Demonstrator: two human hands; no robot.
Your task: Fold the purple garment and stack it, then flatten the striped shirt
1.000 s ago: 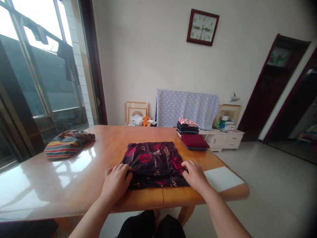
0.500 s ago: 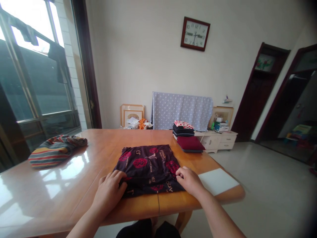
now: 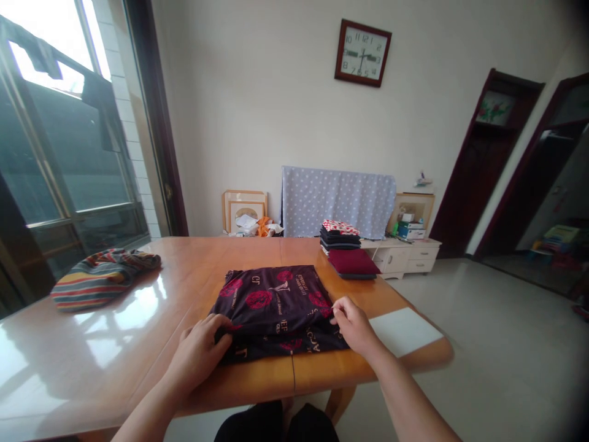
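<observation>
A dark garment (image 3: 262, 316) with red flower shapes and pale lettering lies folded into a rough rectangle at the near side of the table. Its exact kind does not show. My left hand (image 3: 202, 344) is at its near left corner, fingers curled over the edge and the thumb close to them. At the right edge, my right hand (image 3: 352, 325) pinches the cloth between thumb and fingers and lifts it slightly. Creases run across the near part of the garment between both hands.
Beyond the garment stand a stack of folded clothes (image 3: 340, 236) and a folded maroon cloth (image 3: 352, 263). A striped garment (image 3: 103, 282) is bunched on the left of the wooden table (image 3: 184, 261). A white sheet (image 3: 407, 331) lies by the right edge.
My right hand has shifted slightly up, drawing the garment's right edge with it. My left hand stays at the near left corner, moved slightly left. The view has tilted a little.
</observation>
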